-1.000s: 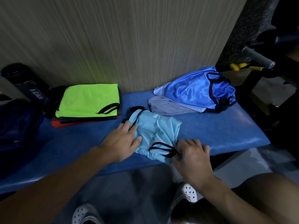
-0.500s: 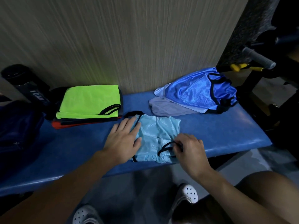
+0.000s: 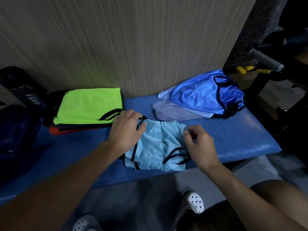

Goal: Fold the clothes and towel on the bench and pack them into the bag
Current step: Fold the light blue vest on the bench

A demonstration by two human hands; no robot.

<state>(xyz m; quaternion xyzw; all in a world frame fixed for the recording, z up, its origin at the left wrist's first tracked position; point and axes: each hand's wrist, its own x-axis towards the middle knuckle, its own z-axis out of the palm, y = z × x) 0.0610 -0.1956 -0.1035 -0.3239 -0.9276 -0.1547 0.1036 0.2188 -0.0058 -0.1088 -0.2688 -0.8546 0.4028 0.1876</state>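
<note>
**Head view.** A light-blue mesh vest [image 3: 156, 147] with black trim lies partly folded on the blue padded worktop [image 3: 233, 135], close to its near edge and directly in front of the person.

The left hand [image 3: 126, 130] lies flat on the vest's far-left corner, fingers straight, pressing the cloth down. The right hand [image 3: 200, 145] is at the vest's right edge with fingers curled and thumb close to forefinger. Whether they pinch the fabric cannot be told. The hands are apart, with the vest between them.

The vest's longer side runs from the far corner under the left hand toward the near edge, where black strap loops show by the right wrist.

A folded stack topped by a neon-green garment [image 3: 90, 104] sits just left of the left hand, touching or nearly so. The dark bag [image 3: 15, 135] lies further left. Unfolded items wait at the far right: a royal-blue satin garment [image 3: 203, 95] lying over a grey cloth [image 3: 170, 110], possibly the towel.

**Assessment.** This fold is near completion. The stack and bag lie to the left, so the left hand is the nearer one for the transfer. The slippery mesh may spring open if released unevenly.
</note>
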